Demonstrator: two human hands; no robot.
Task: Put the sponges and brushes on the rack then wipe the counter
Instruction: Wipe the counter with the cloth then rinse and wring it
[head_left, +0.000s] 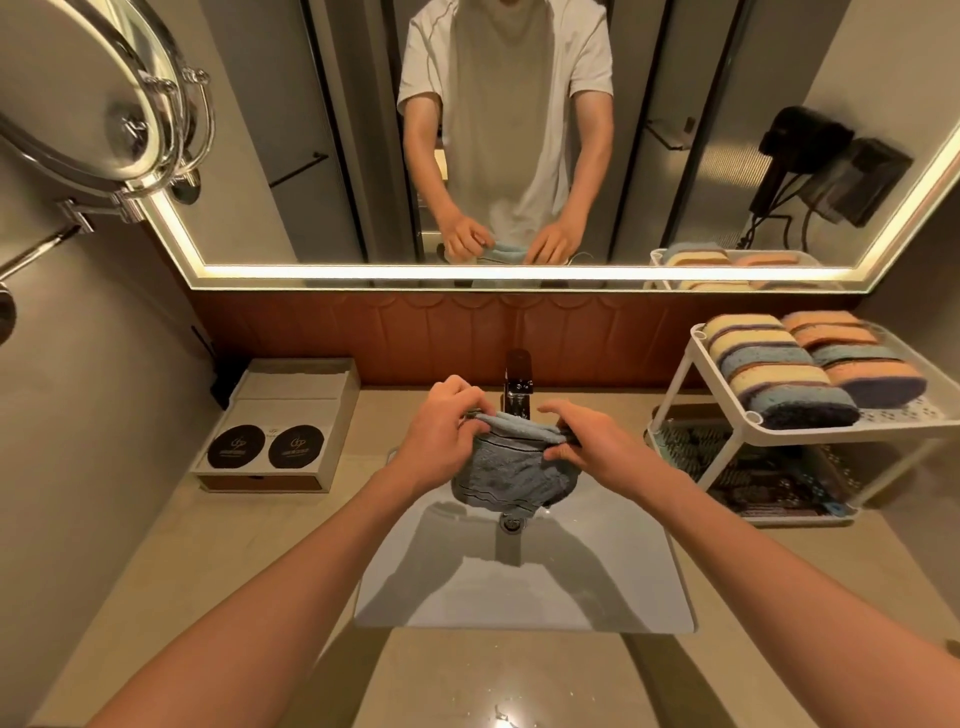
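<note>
A grey-blue cloth hangs over the sink, just in front of the faucet. My left hand grips its upper left edge and my right hand pinches its upper right edge. At the right stands a white two-tier rack. Several striped sponges in yellow, orange and blue lie on its top shelf. Brushes lie on its bottom shelf, dark and hard to make out.
A beige counter surrounds the sink. A white tray box with two black round coasters sits at the back left. A lit mirror covers the wall behind, and a round chrome mirror juts out at upper left.
</note>
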